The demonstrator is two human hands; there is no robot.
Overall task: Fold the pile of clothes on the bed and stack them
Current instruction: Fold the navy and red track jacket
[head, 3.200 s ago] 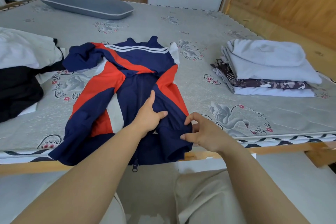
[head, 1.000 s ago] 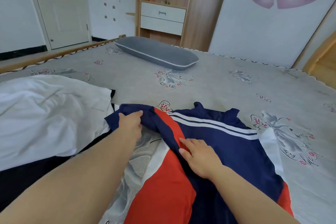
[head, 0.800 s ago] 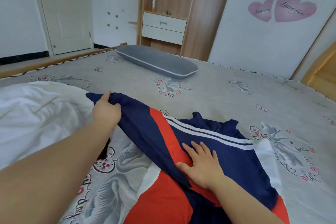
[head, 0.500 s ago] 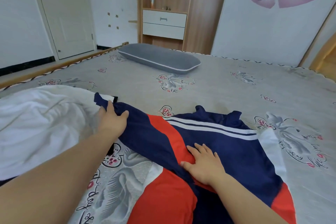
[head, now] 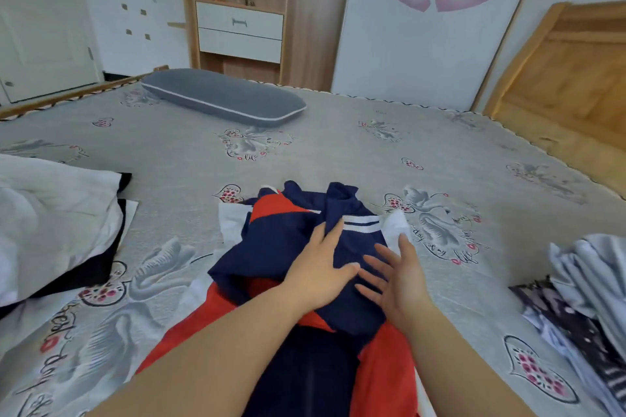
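A navy, red and white jacket (head: pixel 281 240) lies on the grey patterned bed (head: pixel 338 152) in front of me, its left sleeve folded across the body. My left hand (head: pixel 318 271) lies flat on the folded navy sleeve, fingers straight. Just to its right, my right hand (head: pixel 396 278) is spread open, its fingers over the jacket; I cannot tell whether it touches. A stack of folded clothes (head: pixel 589 284) sits at the right edge. A pile of white and black clothes (head: pixel 50 213) lies at the left.
A grey pillow (head: pixel 223 96) lies at the far side of the bed. A wooden headboard (head: pixel 569 78) rises at the right. A shelf unit with drawers (head: pixel 240 10) and a white wardrobe with heart stickers stand behind the bed.
My left hand has brought the jacket's left sleeve from near the white pile across onto the jacket's body and let go. My right hand shifted right. The view turned, showing the folded stack.
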